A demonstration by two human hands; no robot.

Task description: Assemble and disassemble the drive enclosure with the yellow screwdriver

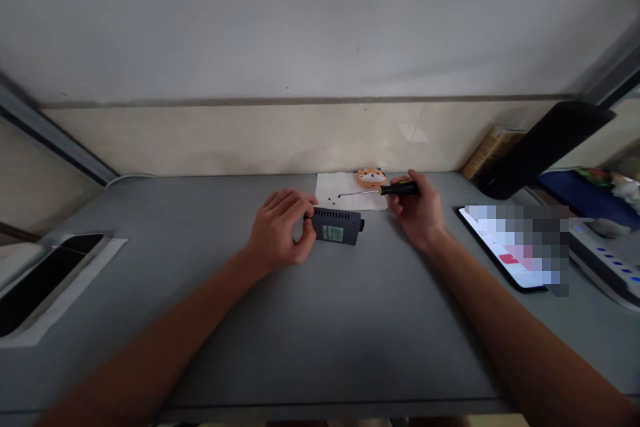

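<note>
My left hand grips the left end of a small dark grey metal box with vent slots along its top edge and a green label on its face. The box stands on the desk, and a dark block sticks out at its right end. In my right hand is a screwdriver with a black and yellow handle, its shaft pointing left above a white paper sheet. A dark speck sits at the screwdriver's tip, too small to make out. A few tiny dark pieces, seemingly screws, lie on the paper.
An orange case with an animal face stands at the paper's back edge. To the right are a lit phone, a black cylinder and a power strip. A dark-screened device lies at left. A wall closes off the back.
</note>
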